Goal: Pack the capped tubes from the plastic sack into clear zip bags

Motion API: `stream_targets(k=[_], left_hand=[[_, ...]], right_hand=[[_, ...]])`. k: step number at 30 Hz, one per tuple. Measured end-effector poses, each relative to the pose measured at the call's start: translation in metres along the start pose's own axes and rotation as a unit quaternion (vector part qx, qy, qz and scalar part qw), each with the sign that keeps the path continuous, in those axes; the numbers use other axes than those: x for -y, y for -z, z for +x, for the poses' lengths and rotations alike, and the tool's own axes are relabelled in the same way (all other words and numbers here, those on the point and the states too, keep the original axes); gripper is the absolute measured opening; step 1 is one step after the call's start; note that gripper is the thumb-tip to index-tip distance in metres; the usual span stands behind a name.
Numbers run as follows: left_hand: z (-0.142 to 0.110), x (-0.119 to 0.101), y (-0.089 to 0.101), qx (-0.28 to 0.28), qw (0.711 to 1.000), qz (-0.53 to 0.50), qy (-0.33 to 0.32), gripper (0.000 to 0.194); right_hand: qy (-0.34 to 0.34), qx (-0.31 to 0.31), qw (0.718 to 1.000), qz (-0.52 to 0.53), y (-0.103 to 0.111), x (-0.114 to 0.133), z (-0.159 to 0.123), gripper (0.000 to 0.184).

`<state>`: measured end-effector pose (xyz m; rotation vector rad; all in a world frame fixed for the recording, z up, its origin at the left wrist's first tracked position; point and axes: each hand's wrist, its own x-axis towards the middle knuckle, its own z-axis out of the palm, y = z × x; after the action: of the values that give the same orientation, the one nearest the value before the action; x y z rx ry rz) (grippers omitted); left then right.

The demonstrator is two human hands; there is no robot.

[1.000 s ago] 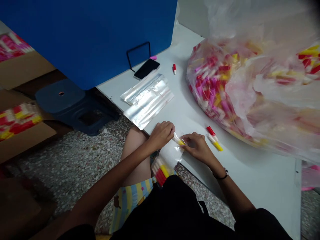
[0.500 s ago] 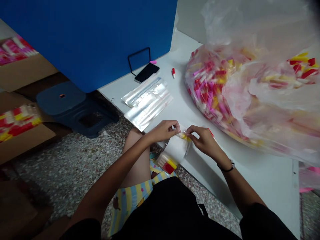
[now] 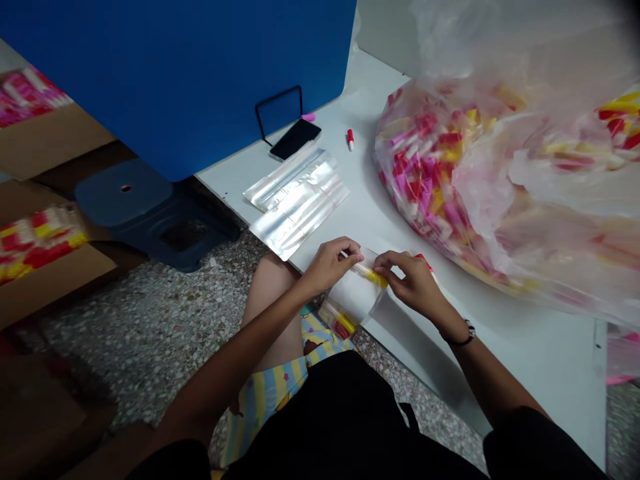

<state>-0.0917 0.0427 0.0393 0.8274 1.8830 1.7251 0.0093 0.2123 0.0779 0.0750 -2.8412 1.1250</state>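
A clear plastic bag [image 3: 354, 295] with a white panel hangs between my hands at the table's front edge, above my lap. Closed in a pinch, my left hand [image 3: 334, 264] grips its upper left edge. My right hand [image 3: 411, 280] pinches the upper right edge, where a yellow-capped marker-like stick [image 3: 376, 276] shows by the fingertips. Yellow and red pieces [image 3: 345, 325] lie in the bag's lower end. Behind my right hand, a small red-and-white marker-like stick [image 3: 424, 261] rests on the table, partly hidden.
Flat clear bags [image 3: 300, 207] lie on the white table [image 3: 540, 360], near a phone [image 3: 296, 139] and a red-capped stick [image 3: 350, 140]. A huge plastic sack [image 3: 425, 180] of coloured sticks fills the right. Left are a blue stool [image 3: 125, 193] and cardboard boxes [image 3: 55, 280].
The yellow stick at my right fingertips shows more now. The bag's lower end has tilted, so less red shows there. Both hands keep their pinch, and the view has shifted slightly.
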Motion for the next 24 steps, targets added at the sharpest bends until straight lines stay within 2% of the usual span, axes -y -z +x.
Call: stream_targets(k=[3,6,9,12,14,16,20,24], left_hand=[[-0.002,0.004,-0.009,-0.04,0.999,0.0,0.035,0.018],[-0.001,0.005,-0.012,-0.053,0.996,0.026,0.072,0.02],[0.004,0.007,-0.011,-0.03,0.989,0.07,0.125,0.023],[0.008,0.008,-0.009,-0.008,0.982,0.083,0.169,0.021],[0.009,0.007,-0.008,0.0,0.981,0.083,0.175,0.019],[0.008,0.005,-0.009,0.006,0.981,0.087,0.173,0.018],[0.005,0.003,-0.011,-0.014,0.982,0.086,0.169,0.017],[0.0,0.008,-0.015,-0.051,0.985,0.068,0.151,0.016]], right_hand=[[-0.083,0.015,0.991,0.101,-0.002,-0.002,0.008,0.012],[-0.122,0.041,0.975,0.182,-0.006,-0.004,0.015,0.021],[-0.156,0.068,0.963,0.207,-0.014,-0.008,0.017,0.022],[-0.206,0.077,0.937,0.272,-0.022,-0.013,0.013,0.026],[-0.228,0.089,0.917,0.314,-0.026,-0.015,0.009,0.031],[-0.237,0.102,0.91,0.326,-0.03,-0.013,0.005,0.033],[-0.23,0.1,0.922,0.295,-0.033,-0.003,-0.002,0.031],[-0.195,0.079,0.963,0.17,-0.029,0.008,-0.007,0.018]])
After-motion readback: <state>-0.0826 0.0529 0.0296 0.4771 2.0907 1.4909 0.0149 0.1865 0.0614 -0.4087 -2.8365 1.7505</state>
